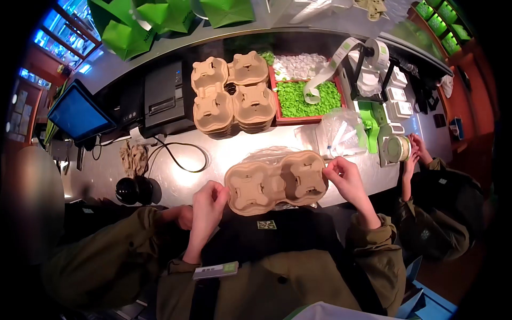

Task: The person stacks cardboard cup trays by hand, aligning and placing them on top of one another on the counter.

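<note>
Olive clothing point(240, 290) lay nearest the head camera. At the metal counter's point(176, 184) near edge, left hand point(207, 205) and right hand point(345, 180) apparently pinched opposite ends of the cardboard cup carrier point(277, 184), judged light, stiff yet crushable, best gripped by its end rims.

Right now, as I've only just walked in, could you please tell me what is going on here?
A person holds a two-cup cardboard carrier above the near edge of the metal counter, with the left hand and right hand pinching its opposite ends. No cups are in it. Beyond it stands a stack of four-cup carriers, next to a red tray of small green pieces. At the right, a co-worker's hands are at a round container.
</note>
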Demonstrator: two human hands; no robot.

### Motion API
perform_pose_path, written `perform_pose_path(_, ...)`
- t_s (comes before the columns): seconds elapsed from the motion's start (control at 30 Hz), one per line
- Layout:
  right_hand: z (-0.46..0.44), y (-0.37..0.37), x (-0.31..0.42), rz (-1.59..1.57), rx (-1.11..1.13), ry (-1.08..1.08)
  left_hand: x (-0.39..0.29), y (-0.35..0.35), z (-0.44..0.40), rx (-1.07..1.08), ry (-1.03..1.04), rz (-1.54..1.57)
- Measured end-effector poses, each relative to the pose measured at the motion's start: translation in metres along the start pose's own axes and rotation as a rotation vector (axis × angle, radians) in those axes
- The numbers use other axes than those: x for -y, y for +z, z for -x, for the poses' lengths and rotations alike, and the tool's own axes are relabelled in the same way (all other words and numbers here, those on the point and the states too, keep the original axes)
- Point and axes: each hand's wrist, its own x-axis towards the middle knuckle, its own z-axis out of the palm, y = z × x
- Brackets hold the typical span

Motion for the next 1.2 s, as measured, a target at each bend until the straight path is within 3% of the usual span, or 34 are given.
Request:
perform_pose_path(0.17,-0.011,-0.011,0.009,0.098,0.151,0.095,0.002,-0.004,-0.002,0.039,0.008,-0.025)
perform_pose_path(0.27,-0.007,-0.024,0.035,-0.293,0.174,0.085,-0.013,-0.013,0.006,0.087,-0.164,0.349)
perform_pose_path(0.37,-0.017,-0.03,0.06,-0.247,0.15,-0.025,-0.02,-0.022,-0.007,0.021,0.053,0.473)
perform_pose_path(0.53,-0.104,-0.005,0.092,-0.137,0.151,-0.19,-0.02,-0.038,-0.101,-0.396,0.44,0.361)
perform_pose_path(0.6,-0.144,0.019,0.091,-0.116,0.131,-0.196,-0.011,-0.044,-0.135,-0.459,0.334,0.312)
perform_pose_path(0.67,-0.178,0.041,0.076,-0.073,0.124,-0.157,0.02,-0.04,-0.171,-0.554,0.383,0.115)
perform_pose_path(0.77,-0.22,0.063,0.038,0.179,0.011,-0.244,0.046,-0.027,-0.192,-0.582,0.378,-0.01)
perform_pose_path(0.87,-0.233,0.067,0.018,0.398,0.088,-0.16,0.059,-0.016,-0.188,-0.502,0.343,-0.011)
perform_pose_path(0.97,-0.198,0.039,0.041,0.199,0.18,-0.188,0.039,-0.016,-0.141,-0.632,0.458,0.127)
perform_pose_path(1.0,-0.168,0.025,0.06,0.026,0.195,-0.234,0.033,-0.019,-0.116,-0.573,0.475,0.242)
perform_pose_path(1.07,-0.124,-0.014,0.072,0.26,0.235,-0.205,0.011,-0.021,-0.051,-0.323,0.173,0.411)
perform_pose_path(1.1,-0.098,-0.028,0.064,0.273,0.238,-0.195,0.029,-0.012,-0.028,-0.208,0.062,0.308)
perform_pose_path(1.13,-0.069,-0.024,0.065,0.122,0.163,-0.016,0.032,-0.002,-0.012,-0.139,0.245,0.429)
perform_pose_path(1.17,-0.053,-0.022,0.052,0.107,0.208,0.044,0.03,0.004,-0.003,-0.126,0.262,0.269)
perform_pose_path(1.2,-0.037,-0.021,0.039,0.094,0.253,0.105,0.032,0.012,0.002,-0.141,0.241,0.299)
